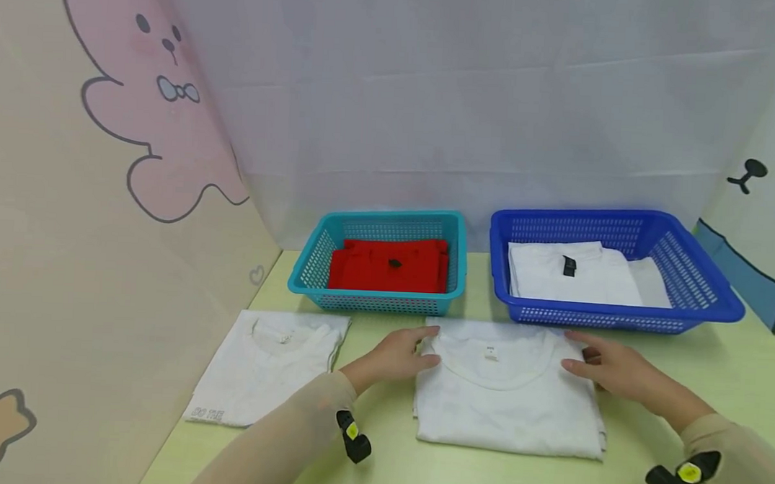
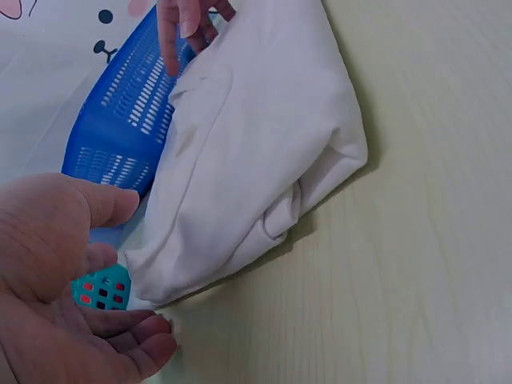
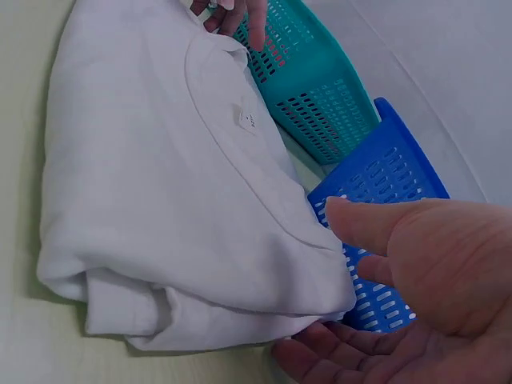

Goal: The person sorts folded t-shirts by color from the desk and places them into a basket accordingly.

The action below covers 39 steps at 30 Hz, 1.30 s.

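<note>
A folded white T-shirt [image 1: 510, 410] lies on the table with its round neckline toward the baskets and a small label inside the collar. At its left shoulder is my left hand [image 1: 400, 354], thumb and fingers spread apart. In the left wrist view the left hand's fingertips [image 2: 152, 340] are beside the shirt's corner. My right hand [image 1: 616, 367] is at the opposite shoulder. In the right wrist view its fingers [image 3: 320, 352] lie low against the folded edge, partly hidden, and its thumb [image 3: 360, 226] stands off the fabric.
Another folded white T-shirt [image 1: 268, 370] lies at the left. Behind stand a teal basket [image 1: 385, 302] holding red folded clothing [image 1: 386, 267] and a blue basket [image 1: 618, 318] holding white folded clothing [image 1: 568, 279]. A pale curtain [image 1: 465, 108] hangs behind them.
</note>
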Tool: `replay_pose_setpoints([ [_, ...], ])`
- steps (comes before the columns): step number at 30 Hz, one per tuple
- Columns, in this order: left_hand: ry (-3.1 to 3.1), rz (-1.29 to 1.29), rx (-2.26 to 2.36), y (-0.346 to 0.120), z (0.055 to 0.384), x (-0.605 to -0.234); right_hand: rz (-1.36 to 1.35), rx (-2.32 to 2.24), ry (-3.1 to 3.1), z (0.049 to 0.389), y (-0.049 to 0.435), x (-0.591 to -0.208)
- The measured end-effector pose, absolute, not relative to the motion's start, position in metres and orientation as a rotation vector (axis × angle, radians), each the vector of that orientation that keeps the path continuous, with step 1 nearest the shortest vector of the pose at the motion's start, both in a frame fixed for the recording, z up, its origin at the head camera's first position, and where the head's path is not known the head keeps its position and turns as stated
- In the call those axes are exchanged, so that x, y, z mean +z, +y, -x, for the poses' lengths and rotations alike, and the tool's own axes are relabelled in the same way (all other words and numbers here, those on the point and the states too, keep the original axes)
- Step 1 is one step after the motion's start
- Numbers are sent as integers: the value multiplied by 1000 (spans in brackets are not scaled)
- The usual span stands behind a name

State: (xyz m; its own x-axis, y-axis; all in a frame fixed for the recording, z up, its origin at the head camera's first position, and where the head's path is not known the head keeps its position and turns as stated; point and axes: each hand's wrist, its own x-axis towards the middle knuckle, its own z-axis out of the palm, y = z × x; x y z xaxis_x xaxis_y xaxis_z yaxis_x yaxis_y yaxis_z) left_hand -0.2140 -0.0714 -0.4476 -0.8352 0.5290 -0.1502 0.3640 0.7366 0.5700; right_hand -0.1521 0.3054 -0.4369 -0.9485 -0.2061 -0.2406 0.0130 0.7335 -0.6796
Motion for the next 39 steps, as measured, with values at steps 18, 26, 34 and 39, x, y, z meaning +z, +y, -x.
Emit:
replay_pose_setpoints([
  [18,1989,-350,1524,-61,215,-458,81,-1474,2246,157,309,-452],
  [26,1968,-337,1530,-62,214,-470,54,-1531,2297,155,308,-466],
  [34,1976,-358,1573,-62,212,-476,32,-1483,2414,155,306,-474],
  [39,1985,-398,1622,-61,210,-472,37,-1496,2460,149,307,-470],
])
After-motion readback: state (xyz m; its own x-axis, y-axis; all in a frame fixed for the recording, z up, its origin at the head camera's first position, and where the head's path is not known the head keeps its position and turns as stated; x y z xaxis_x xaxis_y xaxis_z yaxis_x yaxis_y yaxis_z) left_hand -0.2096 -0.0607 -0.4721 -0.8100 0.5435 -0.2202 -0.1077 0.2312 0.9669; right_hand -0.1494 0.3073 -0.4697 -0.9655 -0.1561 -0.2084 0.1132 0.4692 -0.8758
